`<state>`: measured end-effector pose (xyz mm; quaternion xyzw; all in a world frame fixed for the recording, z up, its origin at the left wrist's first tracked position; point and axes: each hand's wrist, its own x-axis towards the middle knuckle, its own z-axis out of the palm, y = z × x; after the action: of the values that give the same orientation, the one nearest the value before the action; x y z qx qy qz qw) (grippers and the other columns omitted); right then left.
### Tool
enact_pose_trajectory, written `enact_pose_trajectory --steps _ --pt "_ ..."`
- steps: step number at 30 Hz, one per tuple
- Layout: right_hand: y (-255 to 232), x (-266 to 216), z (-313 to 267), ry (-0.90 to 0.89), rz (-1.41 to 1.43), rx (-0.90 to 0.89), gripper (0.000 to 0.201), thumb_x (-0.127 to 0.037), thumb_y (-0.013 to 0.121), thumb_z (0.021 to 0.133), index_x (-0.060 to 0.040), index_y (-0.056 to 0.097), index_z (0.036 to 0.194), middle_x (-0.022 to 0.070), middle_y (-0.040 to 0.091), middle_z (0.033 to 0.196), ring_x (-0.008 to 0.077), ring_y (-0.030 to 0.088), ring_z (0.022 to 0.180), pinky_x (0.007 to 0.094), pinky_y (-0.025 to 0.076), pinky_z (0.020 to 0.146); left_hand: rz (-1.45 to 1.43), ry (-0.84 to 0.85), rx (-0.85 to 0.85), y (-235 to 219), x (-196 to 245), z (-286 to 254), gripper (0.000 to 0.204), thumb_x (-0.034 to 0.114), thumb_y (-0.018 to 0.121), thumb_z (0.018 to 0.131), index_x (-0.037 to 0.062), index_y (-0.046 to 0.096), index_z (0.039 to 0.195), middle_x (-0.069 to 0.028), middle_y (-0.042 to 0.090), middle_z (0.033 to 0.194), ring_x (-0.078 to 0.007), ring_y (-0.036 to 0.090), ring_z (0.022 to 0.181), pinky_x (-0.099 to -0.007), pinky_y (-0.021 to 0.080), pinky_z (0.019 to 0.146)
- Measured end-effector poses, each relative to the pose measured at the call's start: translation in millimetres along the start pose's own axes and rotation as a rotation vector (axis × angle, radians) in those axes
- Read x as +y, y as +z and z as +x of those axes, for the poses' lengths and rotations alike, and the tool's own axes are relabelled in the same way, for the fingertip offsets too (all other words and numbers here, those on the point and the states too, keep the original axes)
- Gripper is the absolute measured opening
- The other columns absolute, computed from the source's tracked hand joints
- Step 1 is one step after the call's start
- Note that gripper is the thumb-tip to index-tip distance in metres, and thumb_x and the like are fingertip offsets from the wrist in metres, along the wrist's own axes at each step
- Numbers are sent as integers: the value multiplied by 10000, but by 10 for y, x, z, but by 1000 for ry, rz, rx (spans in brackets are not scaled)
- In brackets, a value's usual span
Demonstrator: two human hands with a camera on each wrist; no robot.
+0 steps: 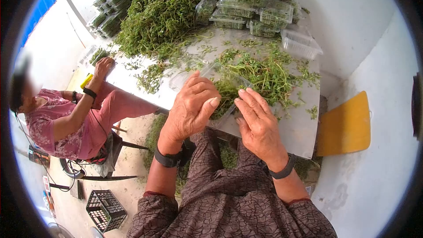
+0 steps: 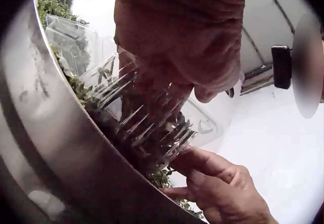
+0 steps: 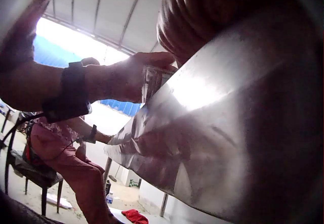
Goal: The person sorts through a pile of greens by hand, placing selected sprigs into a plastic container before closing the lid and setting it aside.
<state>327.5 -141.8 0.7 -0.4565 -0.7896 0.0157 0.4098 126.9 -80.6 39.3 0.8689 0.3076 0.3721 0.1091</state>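
At the table's near edge stands a clear plastic box with leafy green stems in it. My left hand is over its left part, fingers bent down into the greens; its fingertips are hidden in the head view. In the left wrist view those fingers show through the box's ribbed wall. My right hand is at the box's right end, its fingers fairly straight and touching the rim. A clear lid stands raised behind my left hand. Loose greens lie just beyond the box.
A large heap of greens covers the back of the metal table. Stacked filled boxes and an unfilled box stand at the back right. Another person sits at left. A yellow board leans at right; a black crate is on the floor.
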Motion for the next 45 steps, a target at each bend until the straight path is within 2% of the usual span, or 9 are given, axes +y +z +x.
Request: enact_pose_trajectory --steps 3,9,14,21,25,27,31,36,45 --pt "19 1 -4 -6 -5 6 444 29 647 744 22 585 1184 151 530 1313 314 452 1266 406 407 1043 -217 -130 26 53 20 -61 294 245 507 935 -2 666 912 -131 644 922 -324 593 957 -459 374 1021" --pt "34 9 -7 -10 -19 10 458 22 658 742 11 579 1193 144 531 1311 312 455 1264 405 413 1037 -91 -134 188 -103 2 -212 380 294 426 966 -6 655 1006 -171 615 1075 -328 568 1048 -434 408 979" --pt "28 1 7 -10 -25 -2 464 10 668 745 9 569 1198 143 526 1311 310 451 1267 404 413 1037 103 -66 -19 -26 37 -330 335 291 575 861 41 649 1072 -131 603 1088 -318 562 1062 -539 222 1119" --pt "16 -32 10 -23 -77 0 466 28 667 738 22 566 1192 151 530 1300 319 456 1260 405 418 1033 78 11 -132 -20 69 -239 312 280 633 829 50 671 1036 -112 649 1046 -284 583 1047 -532 193 1134" --pt "41 -23 -3 -12 -75 10 468 48 658 735 27 564 1193 157 529 1298 323 458 1258 404 420 1033 40 -33 -40 -142 25 -308 353 330 603 850 50 673 1053 -118 654 1089 -296 575 1084 -531 186 1136" --pt "41 -24 3 -17 -82 7 467 49 655 736 27 563 1193 158 528 1300 325 456 1259 405 420 1033 45 -79 203 -130 -18 -379 422 391 575 861 37 670 1070 -120 648 1126 -320 555 1126 -532 179 1137" --pt "21 -39 29 -36 -115 -3 469 48 650 739 29 554 1198 159 520 1307 330 452 1262 407 417 1036 165 -23 99 3 153 -361 530 446 564 858 5 623 1146 -144 608 1194 -347 522 1166 -542 168 1136" --pt "17 -36 17 -27 -107 -16 475 44 650 738 26 549 1202 157 516 1312 325 451 1262 406 416 1034 156 20 -54 76 187 -303 419 275 741 735 12 647 1048 -129 631 1110 -294 548 1136 -564 139 1148" --pt "14 -55 19 -78 -103 11 445 49 649 717 -1 600 1157 126 575 1253 305 502 1198 397 443 998 98 -17 -149 -142 55 -284 355 131 685 682 61 672 1029 -82 663 1088 -286 569 1127 -551 121 1160"
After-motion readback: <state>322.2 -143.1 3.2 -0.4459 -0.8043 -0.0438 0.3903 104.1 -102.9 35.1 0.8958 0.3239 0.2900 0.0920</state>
